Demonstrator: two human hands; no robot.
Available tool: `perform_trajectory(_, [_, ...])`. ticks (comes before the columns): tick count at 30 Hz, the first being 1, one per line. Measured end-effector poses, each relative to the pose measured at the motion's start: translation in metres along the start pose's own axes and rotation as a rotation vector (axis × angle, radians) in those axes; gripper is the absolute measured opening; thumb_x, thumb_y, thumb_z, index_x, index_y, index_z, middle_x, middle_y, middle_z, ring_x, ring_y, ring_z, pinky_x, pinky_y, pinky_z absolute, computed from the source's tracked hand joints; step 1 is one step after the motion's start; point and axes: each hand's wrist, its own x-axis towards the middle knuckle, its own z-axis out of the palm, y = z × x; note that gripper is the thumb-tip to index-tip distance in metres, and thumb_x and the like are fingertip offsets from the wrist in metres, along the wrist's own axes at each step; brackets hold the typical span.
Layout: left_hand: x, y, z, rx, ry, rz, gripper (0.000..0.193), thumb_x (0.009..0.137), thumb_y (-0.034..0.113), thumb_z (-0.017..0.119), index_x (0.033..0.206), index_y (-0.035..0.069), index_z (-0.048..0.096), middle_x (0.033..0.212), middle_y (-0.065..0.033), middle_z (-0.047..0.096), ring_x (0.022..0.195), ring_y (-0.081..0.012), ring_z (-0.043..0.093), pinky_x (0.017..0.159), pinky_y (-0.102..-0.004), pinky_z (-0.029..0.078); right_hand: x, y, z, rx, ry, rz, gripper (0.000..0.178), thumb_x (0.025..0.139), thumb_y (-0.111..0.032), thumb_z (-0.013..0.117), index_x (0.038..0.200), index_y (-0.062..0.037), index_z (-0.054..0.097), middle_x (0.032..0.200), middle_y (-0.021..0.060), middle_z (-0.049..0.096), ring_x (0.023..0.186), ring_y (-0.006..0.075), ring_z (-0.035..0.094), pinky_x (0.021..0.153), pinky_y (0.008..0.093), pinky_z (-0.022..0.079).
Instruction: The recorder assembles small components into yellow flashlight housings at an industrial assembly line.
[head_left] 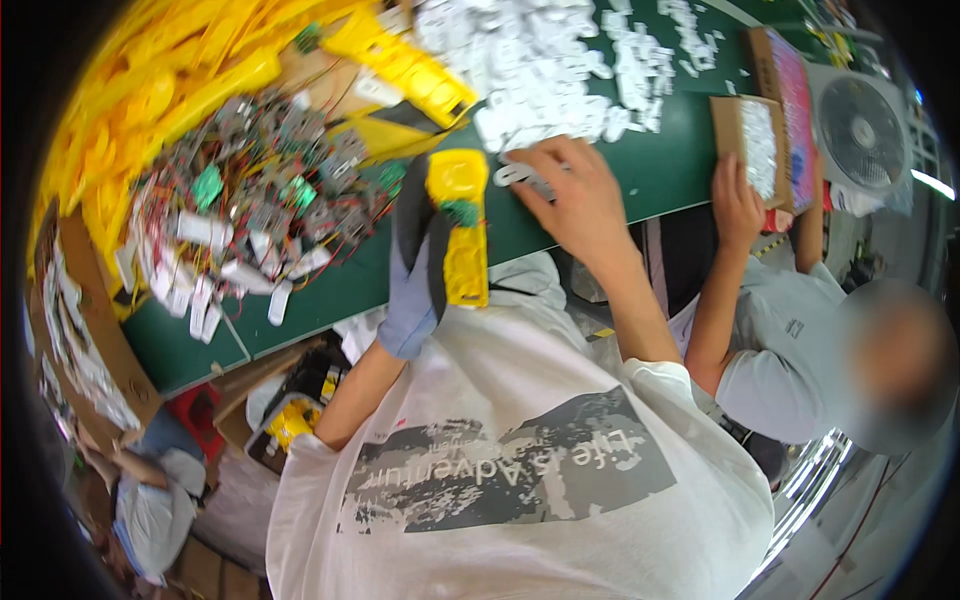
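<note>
My left hand (418,270) wears a glove with dark grey fingers and a light blue cuff. It grips a long yellow plastic housing (466,272), held upright at the table's near edge. A small green circuit board (460,213) sits partway along the housing. My bare right hand (575,200) is to the right, just above the green table, its index finger and thumb closed around a small white plastic piece (523,178). Beyond it spreads a heap of similar white plastic parts (545,75).
Left of me lies a tangle of wired circuit boards (270,180), with a pile of yellow housings (160,75) behind. Another yellow housing (400,65) lies farther back. At right, a co-worker's hand (738,205) touches a cardboard box (738,130), near a fan (860,130).
</note>
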Motion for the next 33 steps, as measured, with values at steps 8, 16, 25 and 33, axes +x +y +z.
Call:
perform_trajectory(8, [0.005,-0.013,0.0,0.271,0.099,0.204,0.052,0.079,-0.009,0.051,0.127,0.004,0.036,0.121,-0.0082,0.042,0.112,-0.017,0.042,0.096,-0.0288,0.032,0.007,0.009,-0.002,0.154,-0.059,-0.015,0.015,0.073,-0.009,0.066,0.083,-0.0069,0.054,0.08,0.0059,0.053,0.075,0.0246,0.056,0.065,0.0337,0.047])
perform_trajectory(16, [-0.008,-0.016,-0.001,0.474,0.16,0.339,0.041,0.088,0.008,0.05,0.126,0.002,0.037,0.122,-0.0098,0.044,0.111,-0.018,0.043,0.096,-0.0307,0.033,0.001,-0.031,0.005,1.04,-0.082,0.331,0.032,0.082,-0.01,0.064,0.112,-0.0071,0.055,0.073,-0.0005,0.06,0.064,0.0049,0.054,0.056,0.0202,0.041])
perform_trajectory(25, [0.009,-0.021,0.006,0.393,0.204,0.334,0.024,0.085,0.001,0.051,0.108,0.004,0.045,0.096,-0.0044,0.047,0.088,-0.0104,0.045,0.078,-0.0238,0.039,-0.02,-0.029,0.019,1.453,-0.173,0.466,0.026,0.081,0.0,0.062,0.105,-0.0034,0.052,0.084,-0.0008,0.056,0.073,0.0021,0.052,0.064,0.0169,0.042])
perform_trajectory(33, [0.001,-0.021,0.004,0.376,0.169,0.326,0.022,0.082,-0.001,0.053,0.103,0.002,0.048,0.092,-0.0054,0.05,0.083,-0.0114,0.048,0.075,-0.0249,0.041,-0.027,-0.032,0.023,1.374,-0.273,0.475,0.019,0.083,-0.002,0.06,0.099,-0.0046,0.052,0.08,-0.0035,0.052,0.068,0.0006,0.047,0.06,0.0167,0.039])
